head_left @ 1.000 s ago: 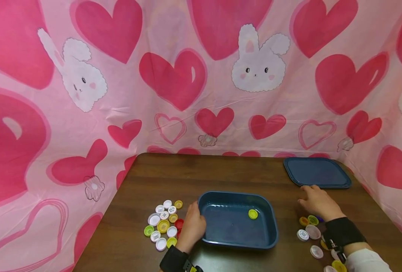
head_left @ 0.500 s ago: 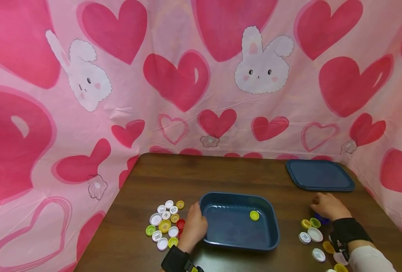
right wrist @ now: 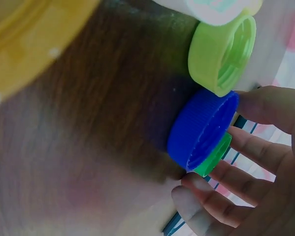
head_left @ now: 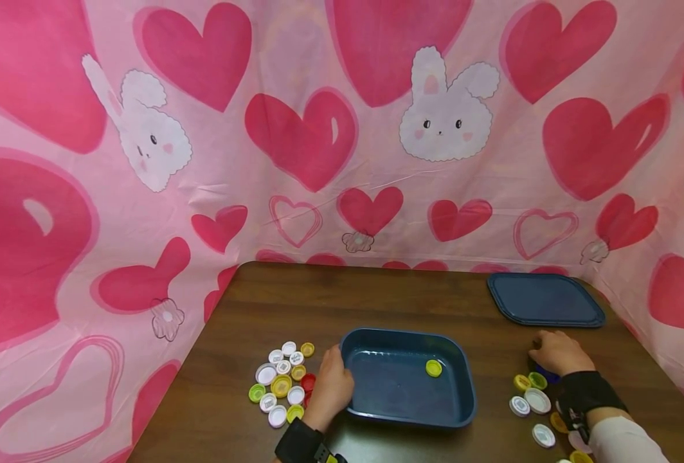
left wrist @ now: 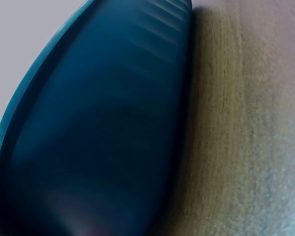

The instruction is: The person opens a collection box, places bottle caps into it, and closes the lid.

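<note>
My left hand (head_left: 333, 386) grips the left rim of a dark blue tub (head_left: 408, 419), whose wall and rim fill much of the left wrist view. One yellow-green cap (head_left: 433, 368) lies inside the tub. On the right side of the table, my right hand (head_left: 560, 352) is low at the far end of a loose group of bottle caps. Its fingers curl around a small green bottle cap (right wrist: 213, 157) in the right wrist view. Nearer that camera, a larger blue cap (right wrist: 201, 130) partly covers the green one and the thumb tip. A light green cap (right wrist: 218, 54) stands beside the blue one.
White, yellow, green and red caps (head_left: 281, 386) lie in a cluster left of the tub. Other caps (head_left: 537, 400) sit near my right wrist. A flat dark blue tray (head_left: 546, 299) rests at the table's back right. Pink printed cloth (head_left: 296, 38) hangs behind the table.
My right hand has moved a little to the right and toward me, and its fingers have curled in beside the blue cap. My left hand stays on the tub's rim. The view has shifted slightly.
</note>
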A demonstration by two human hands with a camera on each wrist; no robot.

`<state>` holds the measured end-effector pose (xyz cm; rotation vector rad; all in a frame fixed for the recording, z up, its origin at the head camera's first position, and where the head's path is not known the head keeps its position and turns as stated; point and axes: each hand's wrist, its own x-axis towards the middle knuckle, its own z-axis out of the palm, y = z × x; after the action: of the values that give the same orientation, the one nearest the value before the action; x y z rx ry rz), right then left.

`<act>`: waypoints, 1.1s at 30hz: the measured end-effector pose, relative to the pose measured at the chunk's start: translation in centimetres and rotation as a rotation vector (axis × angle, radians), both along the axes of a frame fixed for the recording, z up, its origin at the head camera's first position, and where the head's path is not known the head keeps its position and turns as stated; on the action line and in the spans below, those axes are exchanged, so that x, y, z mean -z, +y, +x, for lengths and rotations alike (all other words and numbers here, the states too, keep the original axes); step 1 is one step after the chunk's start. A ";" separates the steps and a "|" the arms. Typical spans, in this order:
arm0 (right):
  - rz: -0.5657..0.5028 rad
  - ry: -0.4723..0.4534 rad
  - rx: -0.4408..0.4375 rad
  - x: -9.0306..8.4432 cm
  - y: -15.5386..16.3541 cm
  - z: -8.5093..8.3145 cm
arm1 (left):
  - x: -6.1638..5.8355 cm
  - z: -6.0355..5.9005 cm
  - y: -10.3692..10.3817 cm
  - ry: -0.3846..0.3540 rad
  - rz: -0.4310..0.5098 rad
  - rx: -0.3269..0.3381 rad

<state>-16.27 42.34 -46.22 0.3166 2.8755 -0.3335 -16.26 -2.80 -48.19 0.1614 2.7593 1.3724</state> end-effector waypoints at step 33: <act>-0.022 0.253 -0.160 -3.3 -4.4 0.3 | -0.1 -0.1 0.2 -0.022 -0.002 -0.014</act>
<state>-15.92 37.92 -42.92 0.0407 3.1159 -0.4012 -16.32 -2.58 -48.07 0.1266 2.7488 1.3662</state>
